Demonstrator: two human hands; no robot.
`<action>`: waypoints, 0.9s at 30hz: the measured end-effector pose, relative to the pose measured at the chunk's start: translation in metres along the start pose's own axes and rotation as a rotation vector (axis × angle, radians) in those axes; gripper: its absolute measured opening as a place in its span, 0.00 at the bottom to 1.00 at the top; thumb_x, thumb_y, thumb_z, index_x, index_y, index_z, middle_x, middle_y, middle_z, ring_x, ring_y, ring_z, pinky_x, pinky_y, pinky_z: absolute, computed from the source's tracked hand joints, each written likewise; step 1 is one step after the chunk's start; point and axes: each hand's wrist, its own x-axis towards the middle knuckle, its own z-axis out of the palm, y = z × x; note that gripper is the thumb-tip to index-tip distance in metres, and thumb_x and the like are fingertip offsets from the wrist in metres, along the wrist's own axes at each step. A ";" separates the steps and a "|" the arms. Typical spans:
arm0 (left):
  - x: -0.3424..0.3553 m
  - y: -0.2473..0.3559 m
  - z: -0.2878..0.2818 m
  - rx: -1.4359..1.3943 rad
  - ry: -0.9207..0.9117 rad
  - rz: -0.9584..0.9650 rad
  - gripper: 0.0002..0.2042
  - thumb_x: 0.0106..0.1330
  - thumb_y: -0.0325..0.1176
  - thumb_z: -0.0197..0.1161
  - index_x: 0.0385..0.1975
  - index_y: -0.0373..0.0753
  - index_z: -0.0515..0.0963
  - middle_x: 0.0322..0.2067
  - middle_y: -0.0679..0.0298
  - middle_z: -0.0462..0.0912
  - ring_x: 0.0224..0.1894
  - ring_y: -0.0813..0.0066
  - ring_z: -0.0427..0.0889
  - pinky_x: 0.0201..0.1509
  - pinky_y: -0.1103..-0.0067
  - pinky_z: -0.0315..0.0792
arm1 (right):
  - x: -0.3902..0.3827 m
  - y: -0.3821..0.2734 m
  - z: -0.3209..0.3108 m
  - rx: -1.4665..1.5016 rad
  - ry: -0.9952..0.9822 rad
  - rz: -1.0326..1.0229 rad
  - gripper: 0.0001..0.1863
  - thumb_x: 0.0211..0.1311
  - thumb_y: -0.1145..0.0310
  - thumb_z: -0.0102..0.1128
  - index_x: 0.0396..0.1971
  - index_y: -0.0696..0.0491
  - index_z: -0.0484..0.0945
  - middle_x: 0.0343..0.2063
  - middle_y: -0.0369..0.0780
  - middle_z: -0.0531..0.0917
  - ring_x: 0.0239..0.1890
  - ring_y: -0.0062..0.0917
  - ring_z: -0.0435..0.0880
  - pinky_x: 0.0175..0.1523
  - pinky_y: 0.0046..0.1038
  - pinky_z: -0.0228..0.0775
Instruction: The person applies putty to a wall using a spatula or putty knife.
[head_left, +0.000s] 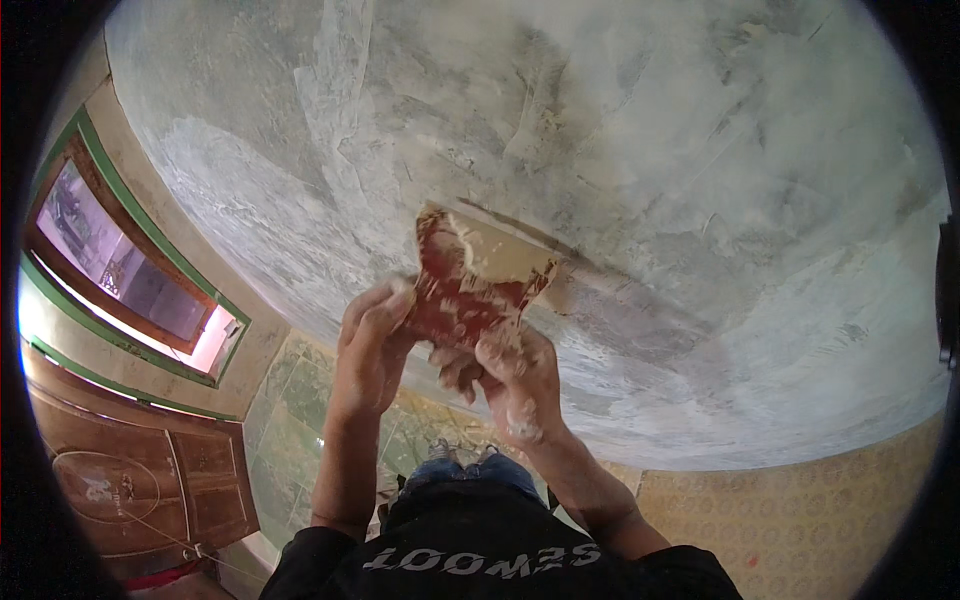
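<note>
Both of my hands hold a red putty spreader up in front of the grey-white plastered wall. Cream putty is smeared over its upper part, and its far edge is close to the wall; I cannot tell whether they touch. My left hand pinches the spreader's left side between thumb and fingers. At its lower right, my right hand grips it with the thumb on top and the fingers curled beneath. White residue coats the right thumb and wrist. Slight motion blur softens the spreader's outline.
To the left is a window with a green and brown frame, above a brown wooden door. Green tiles lie near my feet. Yellow patterned tiles run below the wall at right.
</note>
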 end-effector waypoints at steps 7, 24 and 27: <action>-0.033 -0.021 -0.045 -0.006 0.014 -0.020 0.09 0.66 0.35 0.50 0.34 0.35 0.72 0.31 0.60 0.77 0.32 0.73 0.76 0.39 0.77 0.70 | -0.010 0.028 0.005 -0.075 -0.026 0.128 0.22 0.65 0.59 0.54 0.48 0.63 0.71 0.35 0.44 0.83 0.33 0.24 0.83 0.29 0.21 0.70; 0.013 0.020 -0.012 0.179 0.364 0.160 0.15 0.68 0.42 0.51 0.39 0.34 0.73 0.26 0.64 0.77 0.22 0.82 0.76 0.16 0.87 0.66 | 0.043 0.007 0.047 -0.195 -0.035 -0.092 0.20 0.67 0.60 0.47 0.46 0.63 0.72 0.34 0.47 0.83 0.29 0.26 0.83 0.26 0.21 0.69; -0.001 0.019 -0.015 0.217 0.548 0.237 0.15 0.67 0.42 0.51 0.39 0.34 0.73 0.26 0.63 0.77 0.22 0.81 0.76 0.17 0.86 0.66 | 0.032 0.019 0.049 -0.223 -0.070 -0.064 0.20 0.66 0.59 0.48 0.45 0.64 0.73 0.34 0.47 0.83 0.29 0.27 0.83 0.27 0.21 0.70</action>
